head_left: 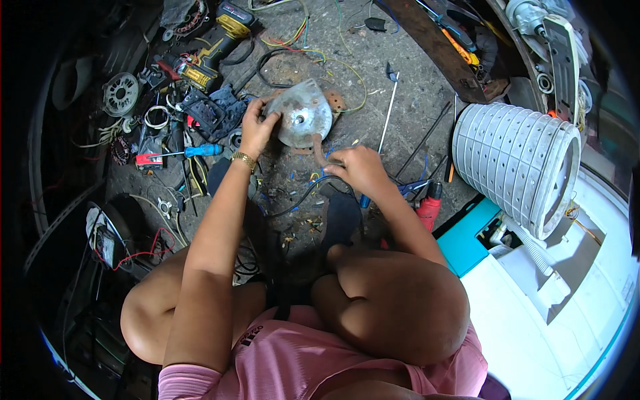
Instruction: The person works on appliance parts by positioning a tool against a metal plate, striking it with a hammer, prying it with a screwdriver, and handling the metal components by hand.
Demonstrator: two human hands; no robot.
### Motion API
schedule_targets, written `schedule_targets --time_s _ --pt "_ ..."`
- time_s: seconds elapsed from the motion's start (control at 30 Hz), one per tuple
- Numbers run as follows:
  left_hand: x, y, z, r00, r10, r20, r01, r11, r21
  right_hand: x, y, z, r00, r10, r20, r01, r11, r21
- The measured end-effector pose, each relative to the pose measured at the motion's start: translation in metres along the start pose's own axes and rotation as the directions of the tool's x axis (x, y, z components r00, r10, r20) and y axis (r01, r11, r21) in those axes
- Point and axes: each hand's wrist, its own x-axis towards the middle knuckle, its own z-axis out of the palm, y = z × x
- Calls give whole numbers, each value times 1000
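A round grey metal cover plate [305, 113] with a hole at its centre stands tilted on the concrete floor in front of me. My left hand [257, 128], with a gold bracelet on the wrist, grips the plate's left edge. My right hand [361, 168] is closed around a bent rusty metal tool [319, 151] whose upper end reaches the plate's lower rim. I sit cross-legged, knees at the bottom of the view.
A white perforated washer drum [517, 160] lies on its side at right, beside a white and teal appliance body [533, 293]. A yellow power drill [210, 50], a blue-handled screwdriver [200, 151], motor parts, loose wires and long metal rods litter the floor.
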Motion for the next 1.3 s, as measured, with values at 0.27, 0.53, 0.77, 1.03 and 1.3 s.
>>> schedule_targets --time_s 0.27,0.53,0.77,1.03,1.3 --pt "23 44 2 981 193 -25 -173 924 340 11 18 -22 994 -108 15 108 994 -33" --pt "21 37 12 995 88 50 -99 943 317 17 20 -54 980 -191 -63 185 979 -89" --pt "19 31 13 994 100 43 -108 957 271 14 22 -54 969 -209 -131 197 975 -99" --pt "18 20 18 991 132 21 -133 953 273 13 24 -52 963 -216 -159 199 973 -116" --pt "20 21 9 984 148 99 -171 937 305 7 24 -43 954 -183 -237 168 982 -83"
